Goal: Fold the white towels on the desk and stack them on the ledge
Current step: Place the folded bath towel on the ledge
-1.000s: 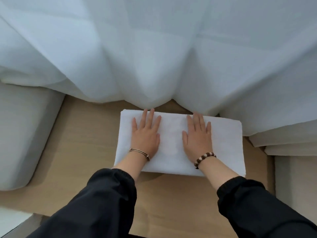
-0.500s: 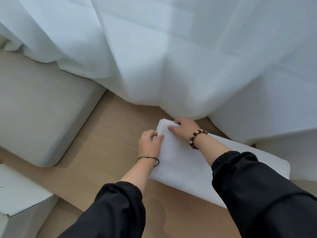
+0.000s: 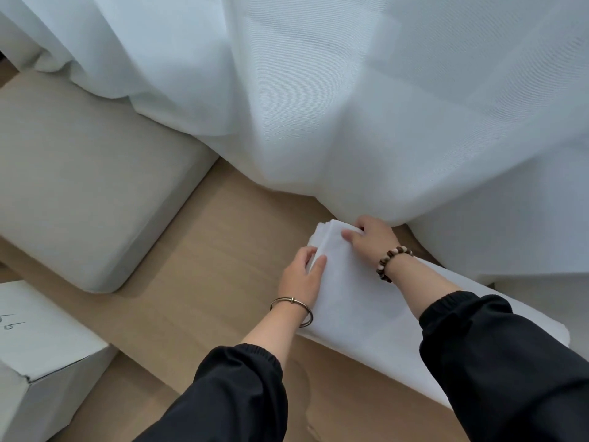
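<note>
Left hand (image 3: pixel 301 275) and right hand (image 3: pixel 371 239) each pinch the end of the towel (image 3: pixel 360 311) nearest the curtain (image 3: pixel 318 106); carrying it over evenly should keep layers aligned.

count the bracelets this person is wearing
2: a metal bangle on the wrist of the left hand, a beaded bracelet on the wrist of the right hand; both grip the white towel. Sleeves may hide more.
</note>
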